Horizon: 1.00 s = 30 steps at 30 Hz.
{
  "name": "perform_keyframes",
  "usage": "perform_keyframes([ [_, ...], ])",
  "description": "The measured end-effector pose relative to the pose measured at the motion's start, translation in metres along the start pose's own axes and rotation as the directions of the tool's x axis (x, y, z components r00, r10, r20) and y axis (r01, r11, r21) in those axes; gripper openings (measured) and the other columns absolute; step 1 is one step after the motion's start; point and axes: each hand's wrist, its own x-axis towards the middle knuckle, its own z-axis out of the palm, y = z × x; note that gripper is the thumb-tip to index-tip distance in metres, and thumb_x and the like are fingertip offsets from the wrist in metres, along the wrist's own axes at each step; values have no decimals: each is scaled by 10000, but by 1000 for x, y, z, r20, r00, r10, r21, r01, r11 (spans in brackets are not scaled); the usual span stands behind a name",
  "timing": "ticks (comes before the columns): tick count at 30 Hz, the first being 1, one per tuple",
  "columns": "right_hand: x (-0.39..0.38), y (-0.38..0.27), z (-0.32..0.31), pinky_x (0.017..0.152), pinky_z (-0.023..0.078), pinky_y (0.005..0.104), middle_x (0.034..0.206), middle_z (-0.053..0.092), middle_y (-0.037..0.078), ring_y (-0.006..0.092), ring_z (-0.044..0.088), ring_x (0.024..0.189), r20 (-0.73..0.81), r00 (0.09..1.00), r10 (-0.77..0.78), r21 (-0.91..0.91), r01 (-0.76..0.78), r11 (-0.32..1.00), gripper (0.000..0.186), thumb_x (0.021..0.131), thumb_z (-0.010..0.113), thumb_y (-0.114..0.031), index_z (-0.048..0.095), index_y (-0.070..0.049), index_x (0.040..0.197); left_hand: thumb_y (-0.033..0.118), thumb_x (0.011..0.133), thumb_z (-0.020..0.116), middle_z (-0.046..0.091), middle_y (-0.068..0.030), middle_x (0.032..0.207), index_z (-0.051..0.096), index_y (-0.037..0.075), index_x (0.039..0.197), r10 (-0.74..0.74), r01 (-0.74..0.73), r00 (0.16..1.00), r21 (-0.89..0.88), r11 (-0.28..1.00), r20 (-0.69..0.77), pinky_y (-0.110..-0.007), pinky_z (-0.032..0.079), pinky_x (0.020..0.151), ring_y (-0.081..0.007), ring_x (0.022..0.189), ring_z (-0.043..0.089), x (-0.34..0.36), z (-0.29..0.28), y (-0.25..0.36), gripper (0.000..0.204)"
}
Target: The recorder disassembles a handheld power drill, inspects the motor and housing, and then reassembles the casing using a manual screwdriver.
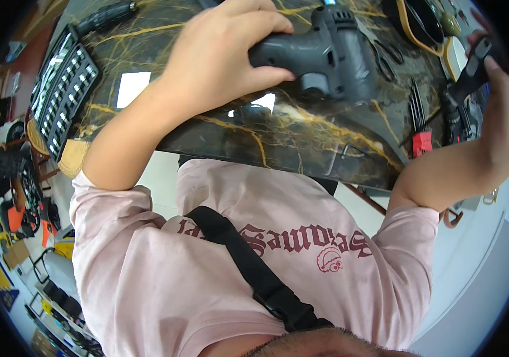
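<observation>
My left hand [218, 56] is wrapped round the grip of a dark grey pistol-grip power tool [352, 56], which lies sideways over the marbled table. Its wide body points to the right, away from my fingers. At the far right, my right hand [504, 98] is closed on a black-handled tool [473, 71] with a slot near its end; the tool's lower end is crowded by other items, so its kind is unclear. Just right of the power tool lies a pair of scissors [388, 59] with black handles.
A case of sockets or bits [67, 92] and a black tool [108, 18] lie at the left, near a white card [133, 88]. Thin rods with a red holder [421, 143] and a hex key [355, 151] lie front right. A tan-rimmed black container [412, 27] stands at back right.
</observation>
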Motion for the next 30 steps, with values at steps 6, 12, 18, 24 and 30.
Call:
perform_keyframes([
  [6,2,-36,40,817,371,199,1057,616,52,90,525,933,281,959,-29,46,16,999,507,878,470,-20,623,-5,1361,217,888,803,693,-96,974,570,-19,1142,-401,526,831,-780,339,386,-295,535,749,-142,855,675,2,2,-26,419],
  [12,-3,-57,55,723,354,172,1057,637,32,34,471,789,172,972,-161,199,126,972,462,871,524,5,653,8,1314,320,1023,612,610,-46,843,540,52,1059,-529,284,841,-923,260,109,-281,509,638,-123,716,592,7,0,-49,280],
  [18,-5,-52,48,713,361,173,1073,649,87,51,493,771,54,975,-217,217,200,955,473,862,510,13,633,67,1315,265,1067,533,610,-58,962,541,60,1117,-528,37,849,-996,82,-12,-319,535,686,-152,814,608,4,1,-50,211],
  [24,-12,-50,35,752,392,189,1077,660,112,74,546,836,21,984,-178,203,170,964,479,857,511,6,623,86,1316,181,1037,591,615,-71,1057,526,57,1223,-503,62,854,-985,-160,135,-371,545,837,-184,934,627,7,0,-48,232],
  [30,-13,-47,33,807,421,219,1080,661,138,117,574,889,-59,977,-207,253,215,943,484,859,524,-26,615,97,1319,170,1040,581,615,-76,1071,505,57,1288,-396,50,896,-933,-357,200,-411,543,876,-208,966,630,7,-3,-49,283],
])
